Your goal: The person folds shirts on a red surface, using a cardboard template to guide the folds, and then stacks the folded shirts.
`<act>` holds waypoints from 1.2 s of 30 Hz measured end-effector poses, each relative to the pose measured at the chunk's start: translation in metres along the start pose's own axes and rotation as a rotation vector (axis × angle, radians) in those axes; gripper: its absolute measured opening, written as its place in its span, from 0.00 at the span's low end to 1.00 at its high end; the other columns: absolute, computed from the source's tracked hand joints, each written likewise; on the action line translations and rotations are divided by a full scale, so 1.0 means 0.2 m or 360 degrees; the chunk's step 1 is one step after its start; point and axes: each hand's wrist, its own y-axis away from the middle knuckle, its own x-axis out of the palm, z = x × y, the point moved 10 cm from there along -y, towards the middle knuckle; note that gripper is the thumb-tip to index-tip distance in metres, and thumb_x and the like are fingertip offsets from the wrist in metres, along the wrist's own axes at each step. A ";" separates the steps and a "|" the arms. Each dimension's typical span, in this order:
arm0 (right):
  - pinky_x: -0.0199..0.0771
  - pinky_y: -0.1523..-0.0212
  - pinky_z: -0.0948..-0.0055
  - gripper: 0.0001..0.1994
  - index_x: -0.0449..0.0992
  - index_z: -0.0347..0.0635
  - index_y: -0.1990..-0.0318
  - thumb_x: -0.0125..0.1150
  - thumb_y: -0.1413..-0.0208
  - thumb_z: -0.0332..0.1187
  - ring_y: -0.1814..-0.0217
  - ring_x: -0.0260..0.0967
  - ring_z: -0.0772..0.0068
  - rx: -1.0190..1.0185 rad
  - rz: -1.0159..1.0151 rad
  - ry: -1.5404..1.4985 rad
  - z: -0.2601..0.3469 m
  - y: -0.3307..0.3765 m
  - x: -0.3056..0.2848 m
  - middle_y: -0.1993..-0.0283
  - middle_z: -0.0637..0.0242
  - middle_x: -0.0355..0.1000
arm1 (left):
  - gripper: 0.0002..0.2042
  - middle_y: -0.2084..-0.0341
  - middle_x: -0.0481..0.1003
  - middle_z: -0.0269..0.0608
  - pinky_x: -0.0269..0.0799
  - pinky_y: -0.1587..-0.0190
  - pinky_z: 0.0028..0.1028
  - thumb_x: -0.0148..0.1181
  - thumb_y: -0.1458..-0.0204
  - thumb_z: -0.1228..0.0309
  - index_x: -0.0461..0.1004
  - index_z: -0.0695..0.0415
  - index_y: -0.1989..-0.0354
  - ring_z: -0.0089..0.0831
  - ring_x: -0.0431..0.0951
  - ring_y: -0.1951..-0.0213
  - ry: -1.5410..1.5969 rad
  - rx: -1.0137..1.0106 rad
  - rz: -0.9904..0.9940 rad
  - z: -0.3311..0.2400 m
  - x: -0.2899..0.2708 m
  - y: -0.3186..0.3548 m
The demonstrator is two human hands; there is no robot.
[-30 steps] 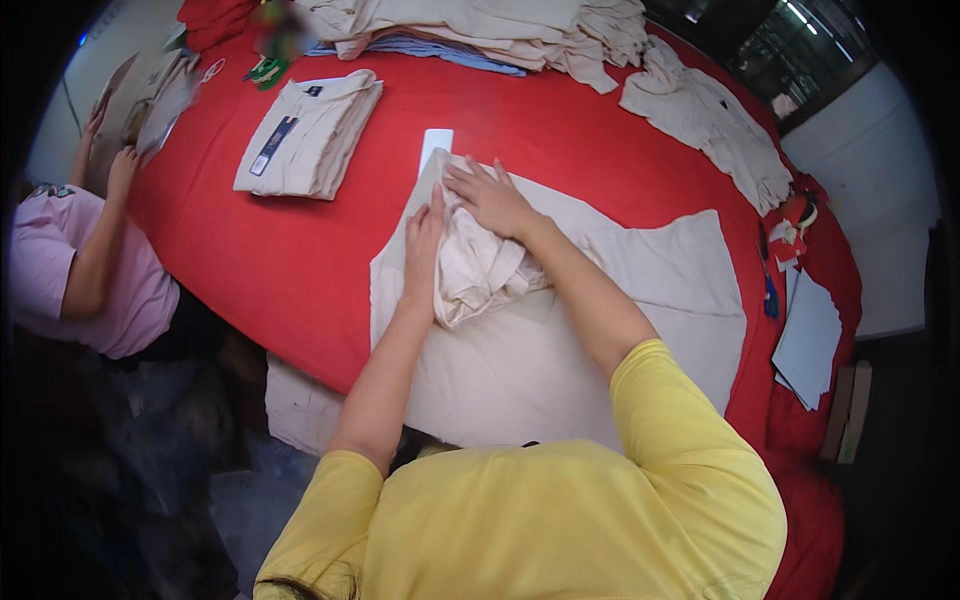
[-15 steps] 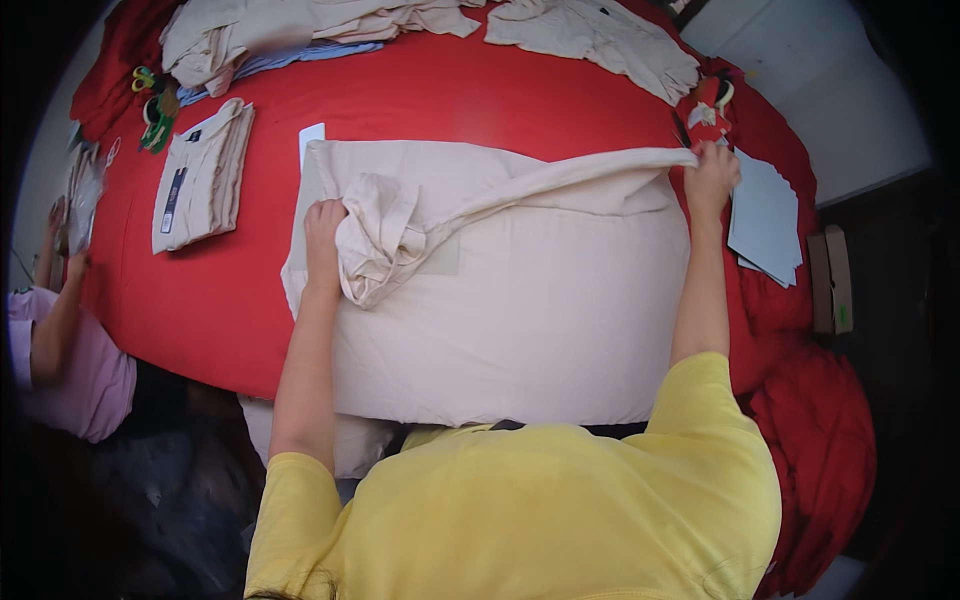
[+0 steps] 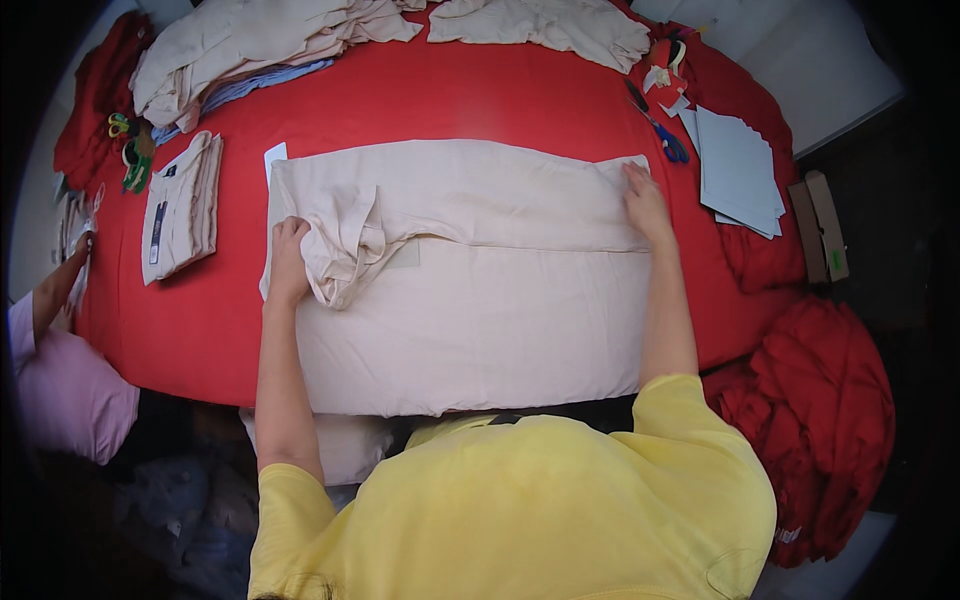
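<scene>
A cream shirt (image 3: 480,330) lies spread across the table before me, its far side folded over in a long band. At its left end is a bunched part (image 3: 338,250), where my left hand (image 3: 290,262) has its fingers curled on the cloth. My right hand (image 3: 648,205) rests at the far right corner of the folded band, fingers stretched out on the flat fabric. A pale card (image 3: 405,255) shows partly beneath the bunched cloth, and a white strip (image 3: 275,157) sticks out at the far left corner.
Folded cream shirts (image 3: 182,210) lie left on the red-covered table (image 3: 460,95). Pale card sheets (image 3: 738,170) and blue-handled scissors (image 3: 670,146) lie right. More cream garments (image 3: 250,50) are piled at the back. A co-worker in pink (image 3: 75,385) is at the left edge.
My right hand has lowered the lifted far edge, and the rolled cloth now lies flat as a wide band. My left hand stays at the bunched part. The whole view has shifted somewhat.
</scene>
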 end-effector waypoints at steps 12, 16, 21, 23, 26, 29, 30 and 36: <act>0.35 0.29 0.46 0.29 0.58 0.39 0.34 0.43 0.38 0.48 0.25 0.41 0.55 0.0464 -0.0189 0.0662 0.18 -0.22 0.03 0.28 0.53 0.49 | 0.17 0.56 0.69 0.46 0.65 0.47 0.33 0.51 0.54 0.77 0.73 0.59 0.53 0.44 0.65 0.48 -0.0002 -0.0219 -0.0271 0.14 0.02 0.16; 0.55 0.33 0.58 0.22 0.69 0.37 0.43 0.56 0.45 0.32 0.33 0.54 0.50 -0.0412 -0.0052 -0.0391 0.88 -0.04 0.44 0.38 0.50 0.62 | 0.15 0.57 0.70 0.45 0.65 0.47 0.34 0.53 0.55 0.76 0.72 0.57 0.56 0.44 0.66 0.48 0.0060 -0.0246 -0.0317 0.06 -0.03 0.12; 0.47 0.32 0.54 0.26 0.69 0.46 0.43 0.64 0.50 0.40 0.33 0.53 0.50 -0.1060 0.0291 -0.0462 2.12 0.13 0.50 0.38 0.55 0.61 | 0.14 0.57 0.70 0.43 0.65 0.47 0.35 0.54 0.56 0.74 0.72 0.55 0.58 0.44 0.66 0.48 0.0060 -0.0211 -0.0353 0.09 -0.02 0.12; 0.53 0.36 0.54 0.20 0.72 0.44 0.50 0.64 0.52 0.36 0.41 0.61 0.49 -0.1246 0.0519 -0.0260 2.26 0.10 0.58 0.47 0.56 0.68 | 0.13 0.58 0.70 0.42 0.65 0.47 0.35 0.55 0.57 0.73 0.72 0.54 0.59 0.43 0.66 0.48 0.0034 -0.0178 -0.0389 0.07 -0.03 0.12; 0.61 0.45 0.55 0.12 0.72 0.44 0.63 0.62 0.57 0.29 0.58 0.66 0.55 -0.1808 0.0452 -0.0354 2.43 0.42 0.36 0.67 0.63 0.69 | 0.10 0.60 0.71 0.41 0.65 0.48 0.36 0.55 0.56 0.74 0.71 0.54 0.63 0.43 0.66 0.49 0.0067 -0.0161 -0.0323 0.10 -0.03 0.15; 0.64 0.51 0.61 0.17 0.71 0.40 0.55 0.58 0.56 0.30 0.58 0.65 0.60 -0.2038 0.0275 -0.0262 2.45 0.95 0.01 0.67 0.63 0.66 | 0.09 0.61 0.71 0.40 0.66 0.48 0.35 0.58 0.58 0.74 0.71 0.54 0.66 0.43 0.67 0.50 0.0069 -0.0217 -0.0325 0.10 -0.03 0.14; 0.65 0.53 0.64 0.19 0.71 0.38 0.52 0.57 0.55 0.28 0.59 0.66 0.61 -0.1994 0.0558 -0.0321 2.41 1.07 0.05 0.66 0.62 0.65 | 0.09 0.61 0.71 0.39 0.66 0.49 0.35 0.58 0.58 0.75 0.71 0.54 0.66 0.43 0.67 0.50 0.0041 -0.0213 -0.0344 0.09 -0.03 0.14; 0.71 0.58 0.62 0.17 0.73 0.42 0.51 0.56 0.51 0.23 0.58 0.69 0.55 -0.1411 0.1294 -0.0738 2.23 1.16 0.28 0.63 0.58 0.67 | 0.13 0.59 0.72 0.40 0.64 0.46 0.34 0.62 0.60 0.74 0.73 0.53 0.62 0.43 0.66 0.49 0.0197 -0.0196 -0.0278 0.09 -0.02 0.12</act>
